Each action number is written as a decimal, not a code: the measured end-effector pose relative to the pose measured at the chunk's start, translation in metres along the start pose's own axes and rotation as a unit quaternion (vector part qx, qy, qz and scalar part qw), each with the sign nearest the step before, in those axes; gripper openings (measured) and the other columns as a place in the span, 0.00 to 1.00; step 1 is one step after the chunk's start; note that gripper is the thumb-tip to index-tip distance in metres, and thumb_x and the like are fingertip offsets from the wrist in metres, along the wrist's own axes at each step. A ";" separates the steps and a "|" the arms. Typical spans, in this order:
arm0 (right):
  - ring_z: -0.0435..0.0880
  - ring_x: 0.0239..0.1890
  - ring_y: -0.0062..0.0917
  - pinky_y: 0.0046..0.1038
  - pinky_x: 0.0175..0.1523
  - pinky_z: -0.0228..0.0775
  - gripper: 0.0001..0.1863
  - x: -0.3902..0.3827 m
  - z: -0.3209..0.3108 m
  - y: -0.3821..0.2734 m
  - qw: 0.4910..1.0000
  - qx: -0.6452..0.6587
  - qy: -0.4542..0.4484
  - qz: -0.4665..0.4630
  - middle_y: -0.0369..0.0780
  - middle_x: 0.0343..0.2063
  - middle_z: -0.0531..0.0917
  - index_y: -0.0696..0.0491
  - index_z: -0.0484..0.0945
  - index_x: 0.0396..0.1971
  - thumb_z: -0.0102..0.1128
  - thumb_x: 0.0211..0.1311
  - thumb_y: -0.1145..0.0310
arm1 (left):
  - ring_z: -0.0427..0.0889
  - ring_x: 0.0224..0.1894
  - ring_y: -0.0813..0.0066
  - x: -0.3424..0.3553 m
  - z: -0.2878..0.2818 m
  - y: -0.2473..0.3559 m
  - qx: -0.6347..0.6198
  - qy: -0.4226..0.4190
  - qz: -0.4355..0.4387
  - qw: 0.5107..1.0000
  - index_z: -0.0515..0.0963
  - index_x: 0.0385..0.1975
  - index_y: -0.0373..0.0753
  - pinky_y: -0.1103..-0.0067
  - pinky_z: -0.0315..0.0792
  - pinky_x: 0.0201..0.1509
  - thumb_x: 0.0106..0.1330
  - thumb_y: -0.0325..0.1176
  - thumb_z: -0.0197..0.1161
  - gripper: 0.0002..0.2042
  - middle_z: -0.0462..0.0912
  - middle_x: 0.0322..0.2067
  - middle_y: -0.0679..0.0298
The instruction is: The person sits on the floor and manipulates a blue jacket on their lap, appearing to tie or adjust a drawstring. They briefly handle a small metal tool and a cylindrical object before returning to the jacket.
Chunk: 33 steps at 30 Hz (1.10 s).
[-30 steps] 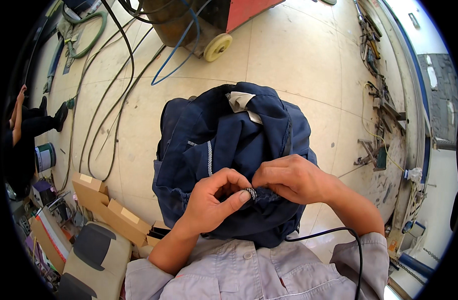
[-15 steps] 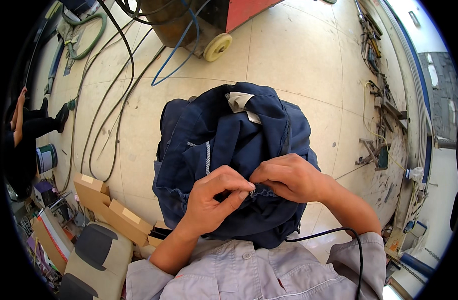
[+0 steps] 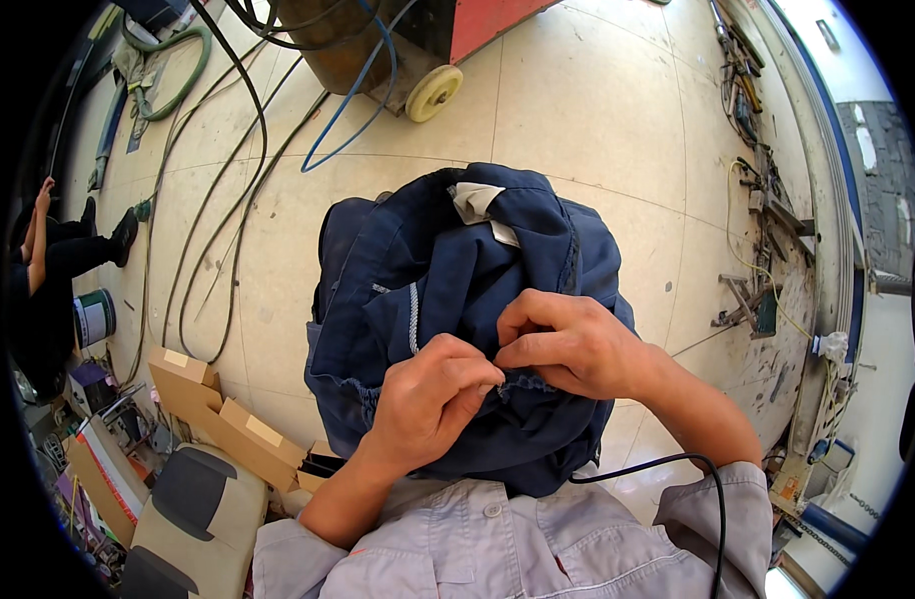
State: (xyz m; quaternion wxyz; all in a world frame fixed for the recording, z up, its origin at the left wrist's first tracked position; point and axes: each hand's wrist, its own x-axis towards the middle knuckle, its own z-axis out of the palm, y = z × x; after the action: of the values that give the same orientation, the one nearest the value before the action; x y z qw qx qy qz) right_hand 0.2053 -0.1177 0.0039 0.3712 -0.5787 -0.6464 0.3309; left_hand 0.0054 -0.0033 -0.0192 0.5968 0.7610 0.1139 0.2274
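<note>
A navy blue garment lies bunched over my lap, with a gathered, elastic-looking edge and a whitish tag-like patch at its far side. My left hand is closed, its thumb and forefinger pinching the gathered edge of the garment. Just to the right, the fingertips of my right hand press together in a pinch close to the left fingertips. Whatever the right fingers hold is too small to make out.
A black cable crosses by my right sleeve. Cardboard boxes and a beige-grey seat stand at left. Beyond them sits a person in dark clothes. Ahead is a wheeled machine; metal tools line the right wall.
My right hand has shifted slightly up, its fingers bent differently. The left hand has turned a little, its fingertips still at the gathered edge. The garment lies nearly as before.
</note>
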 end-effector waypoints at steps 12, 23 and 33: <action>0.83 0.38 0.38 0.35 0.40 0.77 0.13 -0.004 0.007 0.009 0.999 0.044 0.015 -0.008 0.41 0.35 0.82 0.55 0.79 0.37 0.64 0.49 0.82 | 0.81 0.31 0.70 0.005 -0.002 0.005 -0.012 -0.011 -0.018 1.000 0.80 0.39 0.36 0.80 0.74 0.33 0.64 0.21 0.66 0.06 0.82 0.32 0.59; 0.85 0.34 0.35 0.33 0.35 0.78 0.16 -0.002 0.006 0.012 0.998 -0.009 0.012 -0.058 0.40 0.35 0.85 0.56 0.81 0.34 0.63 0.41 0.84 | 0.81 0.29 0.71 0.005 0.001 0.004 0.032 0.010 0.016 0.999 0.81 0.37 0.36 0.80 0.74 0.30 0.61 0.17 0.66 0.08 0.82 0.32 0.59; 0.85 0.34 0.31 0.31 0.34 0.79 0.13 -0.005 0.010 0.019 0.996 -0.017 0.031 -0.080 0.37 0.35 0.84 0.54 0.80 0.35 0.66 0.46 0.80 | 0.81 0.32 0.71 0.005 0.001 0.005 -0.060 -0.011 -0.061 0.996 0.80 0.37 0.35 0.80 0.74 0.35 0.63 0.19 0.66 0.06 0.82 0.32 0.59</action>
State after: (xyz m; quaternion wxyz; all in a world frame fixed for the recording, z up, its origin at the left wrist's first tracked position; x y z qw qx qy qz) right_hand 0.2068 -0.1205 -0.0180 0.4066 -0.5415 -0.6843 0.2706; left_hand 0.0098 -0.0032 -0.0134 0.6551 0.7180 0.1404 0.1887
